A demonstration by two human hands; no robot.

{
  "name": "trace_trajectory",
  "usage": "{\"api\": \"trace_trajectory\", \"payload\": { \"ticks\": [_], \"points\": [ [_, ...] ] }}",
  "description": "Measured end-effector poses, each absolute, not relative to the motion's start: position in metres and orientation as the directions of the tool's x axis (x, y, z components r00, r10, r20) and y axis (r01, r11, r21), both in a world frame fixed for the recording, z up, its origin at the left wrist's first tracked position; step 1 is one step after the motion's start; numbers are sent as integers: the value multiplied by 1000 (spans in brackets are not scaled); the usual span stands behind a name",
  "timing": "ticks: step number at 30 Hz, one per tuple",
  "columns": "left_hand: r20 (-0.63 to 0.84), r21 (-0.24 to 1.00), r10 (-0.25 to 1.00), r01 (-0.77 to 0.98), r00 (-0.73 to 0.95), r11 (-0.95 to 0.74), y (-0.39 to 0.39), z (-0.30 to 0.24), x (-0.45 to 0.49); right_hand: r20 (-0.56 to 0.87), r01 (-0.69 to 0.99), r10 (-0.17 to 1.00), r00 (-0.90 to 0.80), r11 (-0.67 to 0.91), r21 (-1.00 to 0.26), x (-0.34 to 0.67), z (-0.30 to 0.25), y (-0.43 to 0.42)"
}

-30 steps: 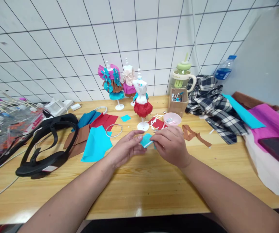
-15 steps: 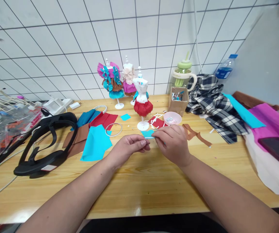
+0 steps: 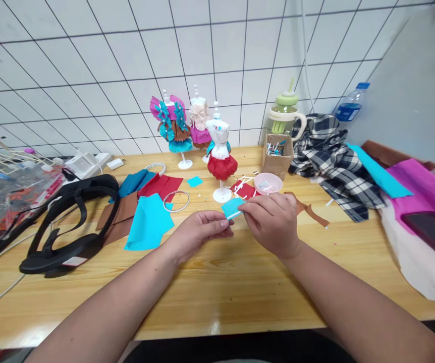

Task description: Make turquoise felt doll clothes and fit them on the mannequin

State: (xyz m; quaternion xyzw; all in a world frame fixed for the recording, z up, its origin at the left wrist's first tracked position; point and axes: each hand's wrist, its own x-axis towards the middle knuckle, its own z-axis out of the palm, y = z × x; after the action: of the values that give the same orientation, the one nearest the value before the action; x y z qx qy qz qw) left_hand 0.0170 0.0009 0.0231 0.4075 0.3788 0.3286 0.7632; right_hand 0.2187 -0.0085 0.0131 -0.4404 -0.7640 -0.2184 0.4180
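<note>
Between my two hands is a small blue piece of crepe paper point(image 3: 232, 206) with a white strip along its near edge. My left hand point(image 3: 204, 228) pinches its left corner between thumb and fingers. The fingers of my right hand point(image 3: 272, 222) are closed on its right end and hide part of it. Just behind the paper stands a small white dress form point(image 3: 219, 133) on a round base, with a puffy red skirt point(image 3: 222, 167). A pink bowl point(image 3: 268, 183) holding small bits sits beyond my right hand.
Two dressed forms point(image 3: 175, 126) stand by the tiled wall. Left lie a bright blue sheet point(image 3: 147, 222), a white ring point(image 3: 176, 208) and a black headset point(image 3: 73, 222). On the right are a cardboard box point(image 3: 277, 156), a jug point(image 3: 283, 113), checked cloth point(image 3: 331, 161) and a phone point(image 3: 431, 237).
The blue paper piece has tilted, so more of its face shows and its white edge slants down toward my left hand. My right hand has shifted slightly right.
</note>
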Motion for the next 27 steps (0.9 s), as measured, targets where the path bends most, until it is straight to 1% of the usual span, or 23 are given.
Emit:
{"api": "trace_trajectory", "payload": {
  "ticks": [6,8,11,13,16,18,21,24,27],
  "points": [
    [-268,873,857,-265,441,409,1,21,17,834,848,471,-287,530,-8,217,10,-8],
    [-244,891,868,-254,432,377,1,20,17,833,844,472,-289,536,-10,217,9,-8],
    [-177,940,894,-199,412,277,1,20,17,816,818,490,-307,573,-36,217,8,-7],
    [-124,972,912,-137,391,190,0,21,17,772,777,543,-332,621,-103,217,9,-7],
    [-64,998,941,-2,332,69,-1,25,18,709,689,627,-323,669,-278,216,13,-10],
    [-23,997,960,83,279,0,-2,28,19,714,626,639,-286,689,-366,214,16,-12],
    [61,972,968,207,244,-114,-4,31,21,707,578,653,-272,698,-422,208,17,-17],
    [143,917,956,328,255,-225,-7,32,23,672,611,706,-225,639,-467,202,16,-20],
    [201,859,945,418,257,-297,-9,31,25,648,637,741,-176,588,-498,201,16,-22]
  ]
}}
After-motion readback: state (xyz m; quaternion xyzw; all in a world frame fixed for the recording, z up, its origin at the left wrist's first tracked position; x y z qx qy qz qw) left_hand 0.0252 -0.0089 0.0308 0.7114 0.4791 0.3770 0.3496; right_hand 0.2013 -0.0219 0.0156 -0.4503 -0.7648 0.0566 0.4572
